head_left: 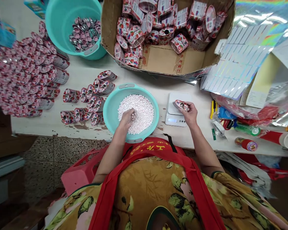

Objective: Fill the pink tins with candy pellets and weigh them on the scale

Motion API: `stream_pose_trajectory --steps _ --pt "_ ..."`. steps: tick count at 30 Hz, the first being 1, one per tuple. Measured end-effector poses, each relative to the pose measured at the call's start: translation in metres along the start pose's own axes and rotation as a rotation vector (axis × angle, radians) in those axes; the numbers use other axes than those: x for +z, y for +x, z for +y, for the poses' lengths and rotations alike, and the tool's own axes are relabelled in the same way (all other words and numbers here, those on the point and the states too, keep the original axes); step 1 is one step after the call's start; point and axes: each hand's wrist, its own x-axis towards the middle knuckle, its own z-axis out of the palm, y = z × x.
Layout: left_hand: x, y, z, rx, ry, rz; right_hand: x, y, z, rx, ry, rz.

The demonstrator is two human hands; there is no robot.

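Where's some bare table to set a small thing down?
Table shows bare between the right hand and yellow tool, and, more narrowly, between scale and basin. Crowded: the left end, with massed containers; the right end, with shiny sheets.

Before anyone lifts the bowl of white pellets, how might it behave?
The bowl probably feels stiff, given its even, moulded shape. The many pellets likely add weight and, being small and loose, might slide if it tilts.

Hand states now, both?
Left hand: fingers curled at the white pellets; can't tell if it holds any.
Right hand: closed on a container, at the scale.
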Motion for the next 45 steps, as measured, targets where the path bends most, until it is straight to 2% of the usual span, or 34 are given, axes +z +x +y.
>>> stream_pose_trajectory --steps 3,8,12,18,22,26,28,30,36,39,42,45 --pt "0.002 -0.002 0.000 0.038 0.001 0.006 -0.009 -0.007 0.002 -0.017 -0.018 0.040" --pt "0.002 -0.009 0.006 0.044 -0.030 0.070 -0.042 -0.024 0.004 0.046 -0.046 0.295" --pt "0.007 -0.016 0.011 0.032 -0.021 0.048 -0.066 -0.033 0.021 0.060 -0.044 0.441" --pt "0.015 -0.019 0.013 0.021 0.012 0.068 -0.073 -0.034 0.039 0.091 -0.011 0.458" --pt "0.016 -0.025 0.013 0.009 0.201 0.035 -0.071 -0.030 0.040 0.096 0.016 0.452" --pt "0.024 -0.032 0.022 0.102 0.395 0.010 -0.072 -0.030 0.039 0.107 0.062 0.459" --pt "0.035 -0.035 0.028 0.183 0.484 -0.028 -0.072 -0.031 0.039 0.110 0.077 0.463" --pt "0.054 -0.038 0.034 0.277 0.582 -0.104 -0.073 -0.032 0.039 0.116 0.075 0.464" --pt "0.144 -0.039 0.032 0.581 1.116 -0.386 -0.072 -0.033 0.037 0.115 0.060 0.464" --pt "0.182 -0.035 0.024 0.635 1.277 -0.524 -0.074 -0.036 0.036 0.131 0.078 0.463" --pt "0.206 -0.031 0.012 0.651 1.351 -0.624 -0.079 -0.038 0.034 0.155 0.102 0.462" --pt "0.219 -0.030 -0.006 0.783 1.624 -0.616 -0.082 -0.039 0.031 0.185 0.103 0.473"
